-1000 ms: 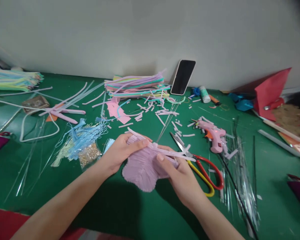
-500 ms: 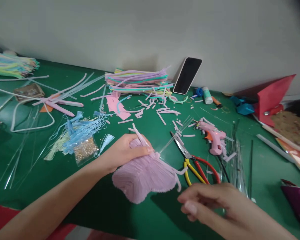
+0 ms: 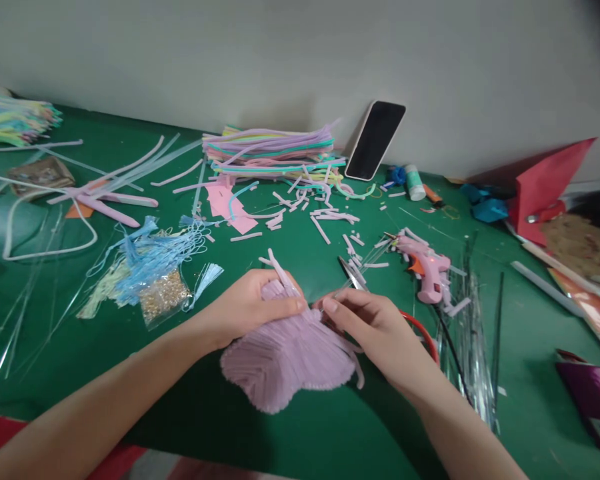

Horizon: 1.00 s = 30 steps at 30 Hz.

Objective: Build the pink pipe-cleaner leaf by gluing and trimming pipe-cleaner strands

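A pale lilac, wing-like piece (image 3: pixel 287 360) made of pipe cleaners laid side by side hangs in my left hand (image 3: pixel 257 307). The thumb lies across its top, and two loose stem ends stick up past the fingers. My right hand (image 3: pixel 380 330) is at the upper right edge of the piece, thumb and fingers pinched together. What they pinch is too small to make out. Behind that hand lie scissors (image 3: pixel 353 275), partly covered, with a blade and a red handle showing. A pink glue gun (image 3: pixel 433 273) rests to their right, near thin clear strands.
Cut lilac bits (image 3: pixel 333 217) are scattered behind my hands, before a pipe cleaner bundle (image 3: pixel 275 153) and a leaning phone (image 3: pixel 376 140). Blue tassels (image 3: pixel 155 257) and a bag of gold beads (image 3: pixel 164 297) lie left. Clear strips (image 3: pixel 473 347) lie right.
My right hand has moved up and left from the front right to the lilac piece's edge, its fingers closing there. It now covers much of the scissors. My left hand keeps its hold.
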Each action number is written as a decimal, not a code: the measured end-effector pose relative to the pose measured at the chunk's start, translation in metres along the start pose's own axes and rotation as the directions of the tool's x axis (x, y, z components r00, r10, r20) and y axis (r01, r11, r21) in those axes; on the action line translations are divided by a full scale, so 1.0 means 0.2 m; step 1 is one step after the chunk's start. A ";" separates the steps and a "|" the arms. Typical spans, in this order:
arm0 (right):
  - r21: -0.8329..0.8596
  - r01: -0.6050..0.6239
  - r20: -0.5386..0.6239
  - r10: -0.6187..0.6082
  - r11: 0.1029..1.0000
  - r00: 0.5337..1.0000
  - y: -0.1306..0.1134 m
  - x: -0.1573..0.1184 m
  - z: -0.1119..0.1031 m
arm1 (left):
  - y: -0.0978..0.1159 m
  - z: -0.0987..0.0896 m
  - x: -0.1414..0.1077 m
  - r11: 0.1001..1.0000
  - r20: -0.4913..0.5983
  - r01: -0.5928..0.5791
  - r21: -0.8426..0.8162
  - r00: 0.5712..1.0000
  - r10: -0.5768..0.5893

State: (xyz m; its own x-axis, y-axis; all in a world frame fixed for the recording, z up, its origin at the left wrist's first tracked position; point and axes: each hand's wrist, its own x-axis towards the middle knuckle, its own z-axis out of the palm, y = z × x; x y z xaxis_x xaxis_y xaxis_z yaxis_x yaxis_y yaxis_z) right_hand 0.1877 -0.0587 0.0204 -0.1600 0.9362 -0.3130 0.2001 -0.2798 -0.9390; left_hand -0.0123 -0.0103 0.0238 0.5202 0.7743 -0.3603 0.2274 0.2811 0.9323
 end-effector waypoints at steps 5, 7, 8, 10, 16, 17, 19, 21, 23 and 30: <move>0.020 0.012 -0.015 -0.011 1.000 1.000 0.02 0.00 0.01 | 0.01 0.01 0.00 0.999 0.006 0.018 -0.038 1.000 -0.018; 0.034 0.019 -0.009 -0.019 0.999 1.000 0.02 0.00 0.00 | 0.00 0.02 0.00 0.998 -0.003 0.019 -0.063 1.000 -0.019; 0.040 0.023 -0.003 -0.023 0.999 1.000 0.03 0.00 0.00 | -0.01 0.03 0.00 0.997 -0.006 0.025 -0.080 1.000 -0.025; 0.044 0.027 0.014 -0.027 0.999 1.000 0.03 0.00 0.00 | -0.01 0.03 0.01 0.993 -0.006 0.038 -0.111 0.999 -0.039; 0.051 -0.026 0.074 0.022 0.998 0.997 0.03 0.00 0.01 | -0.01 0.03 0.01 0.991 0.067 0.066 -0.117 0.996 -0.059; 0.035 -0.010 0.065 0.007 0.999 0.998 0.02 0.00 0.02 | -0.01 0.02 0.01 0.992 0.079 0.070 -0.109 0.995 -0.062; 0.010 0.021 0.037 -0.022 1.000 0.999 0.02 0.01 0.02 | 0.00 0.02 0.01 0.992 0.104 0.078 -0.097 0.992 -0.067; 0.027 0.021 0.023 -0.022 0.999 1.000 0.01 0.01 0.03 | -0.01 0.02 0.01 0.993 0.128 0.081 -0.090 0.989 -0.069; 0.064 -0.001 0.024 -0.001 0.998 1.000 0.02 0.01 0.03 | -0.01 0.02 0.01 0.991 0.133 0.077 -0.106 0.989 -0.062; 0.125 -0.026 0.014 0.024 0.992 1.000 0.04 0.02 0.03 | -0.04 0.05 0.02 0.932 0.123 0.173 -0.319 0.982 -0.140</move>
State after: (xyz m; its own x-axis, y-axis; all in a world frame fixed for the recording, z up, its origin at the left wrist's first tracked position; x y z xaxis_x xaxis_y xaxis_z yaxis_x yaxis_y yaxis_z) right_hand 0.1826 -0.0576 0.0109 -0.1689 0.9261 -0.3374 0.0820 -0.3280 -0.9411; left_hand -0.0036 -0.0144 0.0152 0.5806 0.6516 -0.4882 0.0394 0.5764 0.8162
